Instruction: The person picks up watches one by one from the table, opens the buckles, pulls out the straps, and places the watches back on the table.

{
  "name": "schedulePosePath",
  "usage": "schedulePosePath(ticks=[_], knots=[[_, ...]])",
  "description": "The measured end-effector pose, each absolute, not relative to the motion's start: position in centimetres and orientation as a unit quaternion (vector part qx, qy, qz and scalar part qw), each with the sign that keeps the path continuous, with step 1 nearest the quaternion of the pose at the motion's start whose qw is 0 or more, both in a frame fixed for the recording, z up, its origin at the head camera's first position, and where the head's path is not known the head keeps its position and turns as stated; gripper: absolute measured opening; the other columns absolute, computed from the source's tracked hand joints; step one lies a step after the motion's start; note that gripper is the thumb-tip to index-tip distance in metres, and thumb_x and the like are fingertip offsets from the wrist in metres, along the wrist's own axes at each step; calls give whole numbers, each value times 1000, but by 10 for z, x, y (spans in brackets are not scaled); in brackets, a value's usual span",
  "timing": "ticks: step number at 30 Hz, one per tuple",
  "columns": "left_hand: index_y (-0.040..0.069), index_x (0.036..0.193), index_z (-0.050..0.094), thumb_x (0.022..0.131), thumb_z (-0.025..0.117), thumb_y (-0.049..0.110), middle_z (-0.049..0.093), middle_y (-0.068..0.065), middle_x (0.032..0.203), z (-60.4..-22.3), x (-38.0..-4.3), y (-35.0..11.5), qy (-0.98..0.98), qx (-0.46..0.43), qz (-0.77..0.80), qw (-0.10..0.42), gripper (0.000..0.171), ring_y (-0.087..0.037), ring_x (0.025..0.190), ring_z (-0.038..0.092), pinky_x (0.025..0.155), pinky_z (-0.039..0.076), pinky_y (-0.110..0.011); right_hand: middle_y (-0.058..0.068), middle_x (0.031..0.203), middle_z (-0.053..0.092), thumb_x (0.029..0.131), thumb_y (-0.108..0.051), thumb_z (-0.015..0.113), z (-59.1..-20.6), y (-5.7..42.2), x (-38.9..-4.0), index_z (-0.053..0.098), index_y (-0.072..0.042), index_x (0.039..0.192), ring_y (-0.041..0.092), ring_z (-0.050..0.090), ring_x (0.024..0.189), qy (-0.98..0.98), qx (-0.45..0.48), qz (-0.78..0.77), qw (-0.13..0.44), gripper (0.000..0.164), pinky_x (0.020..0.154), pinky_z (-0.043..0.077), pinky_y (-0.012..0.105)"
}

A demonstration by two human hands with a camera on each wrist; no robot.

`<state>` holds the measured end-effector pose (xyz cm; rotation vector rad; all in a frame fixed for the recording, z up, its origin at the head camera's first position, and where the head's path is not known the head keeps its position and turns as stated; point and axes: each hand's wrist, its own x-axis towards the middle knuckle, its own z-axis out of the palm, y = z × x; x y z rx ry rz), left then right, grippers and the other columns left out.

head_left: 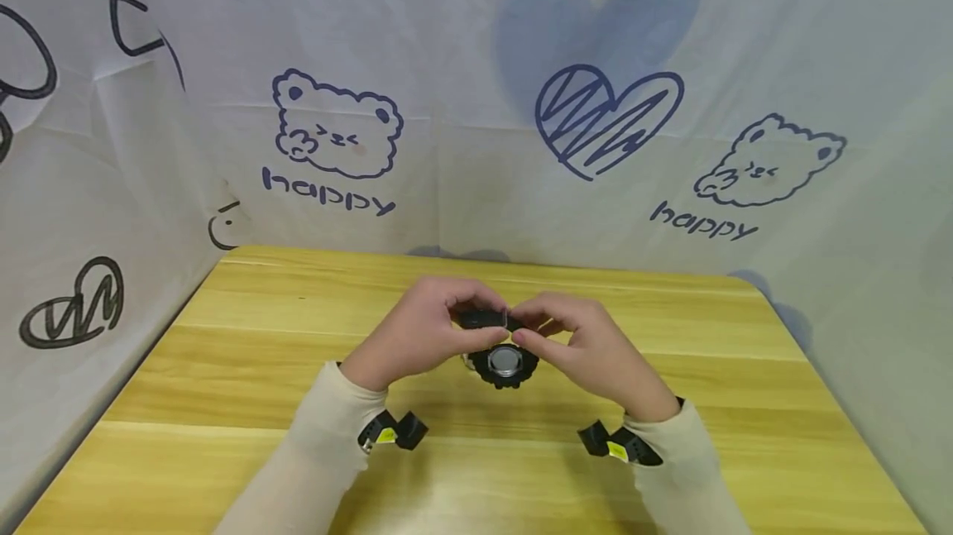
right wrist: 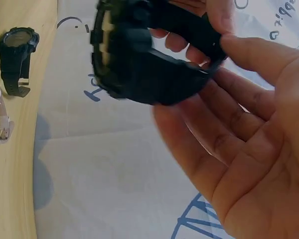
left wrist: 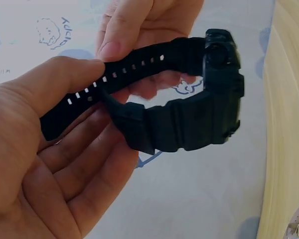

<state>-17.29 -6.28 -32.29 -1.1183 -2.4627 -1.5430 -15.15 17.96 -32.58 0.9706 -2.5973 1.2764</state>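
Both hands hold a black wristwatch (head_left: 505,361), its ridged case hanging below the fingers with a round grey face showing in the head view. My left hand (head_left: 428,324) pinches the strap (left wrist: 134,67), a band with rows of holes, under its thumb. The other strap half curves round beneath it, so the watch forms a loop. My right hand (head_left: 584,341) grips the strap from the other side, its thumb tip close to the left thumb. In the right wrist view the right hand's fingers (right wrist: 189,144) lie spread under the loop.
A second black watch (right wrist: 15,59) stands on the wooden table (head_left: 462,469), seen in the right wrist view. Beside it is a pale watch (right wrist: 2,124), cut off by the frame edge. Printed white cloth (head_left: 462,105) hangs behind the table and along its sides.
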Motion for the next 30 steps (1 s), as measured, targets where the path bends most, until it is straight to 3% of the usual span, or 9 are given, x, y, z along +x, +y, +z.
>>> schedulePosePath(ticks=[9, 15, 21, 30], knots=[[18, 104, 77, 90, 80, 22, 73, 9, 95, -325, -175, -63, -824, -360, -437, 18, 14, -6, 81, 66, 72, 58, -28, -5, 103, 74, 98, -20, 74, -329, 178, -152, 77, -18, 113, 11, 69, 92, -863, 291, 413, 10, 16, 73, 62, 30], [17, 108, 78, 92, 77, 22, 74, 9, 97, -328, -175, -64, -824, -357, -440, 12, 16, -6, 80, 67, 70, 58, -28, -4, 104, 74, 99, -20, 72, -330, 178, -153, 76, -16, 114, 13, 69, 93, -865, 286, 412, -4, 16, 74, 62, 32], [19, 108, 77, 92, 80, 25, 73, 10, 98, -330, -175, -61, -822, -364, -438, 9, 18, -6, 80, 66, 70, 57, -28, -7, 112, 73, 100, -25, 71, -330, 178, -154, 75, -20, 119, 11, 70, 99, -869, 288, 403, -11, 20, 87, 59, 36], [20, 103, 77, 91, 81, 24, 72, 14, 92, -331, -175, -59, -843, -353, -405, 3, 13, -1, 82, 66, 74, 57, -27, -9, 100, 74, 97, -28, 75, -330, 178, -155, 78, -22, 111, 10, 69, 93, -884, 265, 384, -17, 16, 78, 59, 31]])
